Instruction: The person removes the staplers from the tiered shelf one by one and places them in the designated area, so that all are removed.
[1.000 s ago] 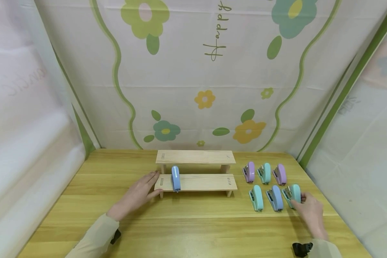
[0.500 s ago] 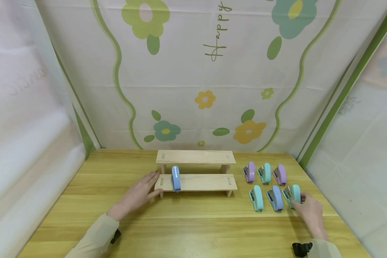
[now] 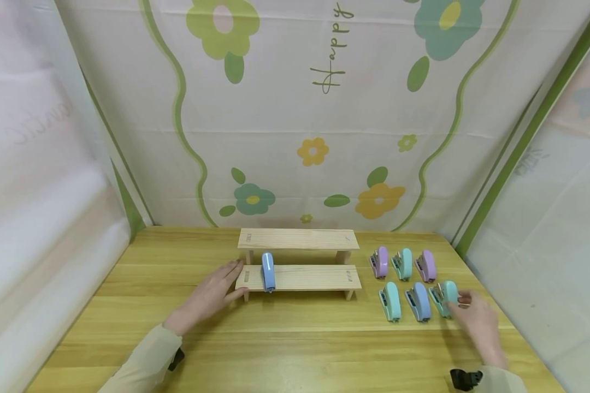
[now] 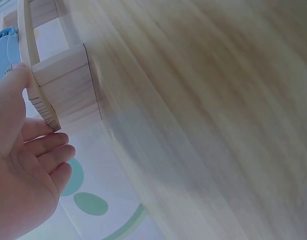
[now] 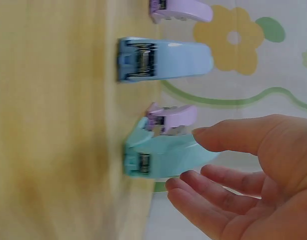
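Note:
My left hand [image 3: 211,295] holds the left end of the lower board of a two-step wooden shelf [image 3: 305,277], with the thumb at its front edge and the fingers at its end. A blue stapler [image 3: 268,271] stands on that board near my thumb. On the right, my right hand [image 3: 477,322] is beside a mint-green stapler [image 3: 444,298]. In the right wrist view, the thumb overlaps the top of this mint stapler [image 5: 168,157], while the other fingers are spread loosely below, with a gap showing. Whether the thumb touches it I cannot tell.
Left of the mint stapler stand another blue stapler [image 3: 419,302] and a second mint one [image 3: 390,302]. Behind them is a row with a purple stapler [image 3: 379,262], a mint stapler [image 3: 402,264] and another purple stapler [image 3: 426,266]. A flowered cloth [image 3: 285,109] hangs behind the table.
My right hand has loosened around the mint stapler and drawn back slightly to the right. The stapler stands practically where it was. My left hand and the shelf have not moved.

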{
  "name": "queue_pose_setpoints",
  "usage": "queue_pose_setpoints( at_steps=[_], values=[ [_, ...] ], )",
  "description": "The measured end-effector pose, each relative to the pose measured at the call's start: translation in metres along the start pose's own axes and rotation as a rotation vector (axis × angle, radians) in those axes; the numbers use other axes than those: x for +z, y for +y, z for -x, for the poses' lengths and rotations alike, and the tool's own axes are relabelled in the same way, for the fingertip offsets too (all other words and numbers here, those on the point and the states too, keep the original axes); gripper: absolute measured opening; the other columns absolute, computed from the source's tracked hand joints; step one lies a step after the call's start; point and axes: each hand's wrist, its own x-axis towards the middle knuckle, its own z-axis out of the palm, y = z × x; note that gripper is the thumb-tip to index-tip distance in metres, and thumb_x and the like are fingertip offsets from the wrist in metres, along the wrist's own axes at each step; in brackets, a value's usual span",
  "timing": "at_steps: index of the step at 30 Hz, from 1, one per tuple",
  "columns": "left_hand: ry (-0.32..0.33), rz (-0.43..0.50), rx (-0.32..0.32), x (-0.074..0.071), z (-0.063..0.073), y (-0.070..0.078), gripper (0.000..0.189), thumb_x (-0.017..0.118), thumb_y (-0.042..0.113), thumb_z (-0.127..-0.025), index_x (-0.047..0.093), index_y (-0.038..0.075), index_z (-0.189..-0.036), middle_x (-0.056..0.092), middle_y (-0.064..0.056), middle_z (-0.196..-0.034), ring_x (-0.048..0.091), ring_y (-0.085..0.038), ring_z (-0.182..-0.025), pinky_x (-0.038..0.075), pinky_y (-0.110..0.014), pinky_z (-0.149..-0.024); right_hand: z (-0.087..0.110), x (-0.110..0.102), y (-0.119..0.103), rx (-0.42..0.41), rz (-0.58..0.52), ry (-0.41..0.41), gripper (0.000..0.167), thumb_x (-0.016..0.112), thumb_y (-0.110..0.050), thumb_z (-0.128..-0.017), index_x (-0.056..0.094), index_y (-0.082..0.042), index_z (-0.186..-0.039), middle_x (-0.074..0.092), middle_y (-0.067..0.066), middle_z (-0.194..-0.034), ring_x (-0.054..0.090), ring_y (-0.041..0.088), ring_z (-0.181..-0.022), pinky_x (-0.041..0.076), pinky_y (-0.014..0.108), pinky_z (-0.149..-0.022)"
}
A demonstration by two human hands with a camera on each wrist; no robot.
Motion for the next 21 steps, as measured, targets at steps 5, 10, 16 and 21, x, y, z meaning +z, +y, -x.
queue_pose_setpoints(
  at_steps=[5, 10, 16, 21],
  values=[
    [0.000, -0.006, 0.004, 0.000, 0.000, 0.000, 0.071, 0.067, 0.040, -0.093, 0.047, -0.006, -0.143, 0.049, -0.027, -0.147, 0.052, -0.043, -0.133, 0.046, -0.054, -0.111, 0.006, -0.007, -0.013, -0.073, 0.013, 0.103, 0.050, 0.066, -0.018, -0.090, 0.053, 0.018, -0.121, 0.063, 0.039, -0.113, 0.065, 0.051, -0.097, 0.054, 0.060, -0.083],
    [0.004, -0.006, 0.007, 0.000, 0.001, 0.000, 0.070, 0.066, 0.040, -0.094, 0.047, -0.007, -0.142, 0.049, -0.027, -0.147, 0.052, -0.042, -0.133, 0.046, -0.054, -0.111, 0.013, -0.013, -0.029, -0.136, -0.008, 0.153, 0.048, 0.066, -0.016, -0.091, 0.052, 0.018, -0.123, 0.062, 0.041, -0.112, 0.065, 0.053, -0.097, 0.057, 0.059, -0.079],
    [-0.002, -0.001, 0.002, -0.001, 0.001, 0.000, 0.070, 0.066, 0.040, -0.094, 0.047, -0.007, -0.142, 0.048, -0.026, -0.147, 0.051, -0.042, -0.134, 0.045, -0.054, -0.112, 0.020, -0.014, -0.056, -0.207, -0.003, 0.201, 0.045, 0.069, -0.012, -0.090, 0.054, 0.017, -0.120, 0.063, 0.040, -0.110, 0.066, 0.051, -0.095, 0.059, 0.056, -0.076],
    [0.005, -0.001, 0.014, 0.000, 0.001, -0.001, 0.070, 0.067, 0.040, -0.093, 0.048, -0.007, -0.142, 0.049, -0.026, -0.147, 0.051, -0.042, -0.134, 0.045, -0.054, -0.112, 0.023, -0.007, -0.074, -0.279, -0.014, 0.248, 0.040, 0.073, -0.008, -0.086, 0.058, 0.015, -0.115, 0.067, 0.038, -0.104, 0.069, 0.048, -0.089, 0.061, 0.050, -0.069]
  ],
)
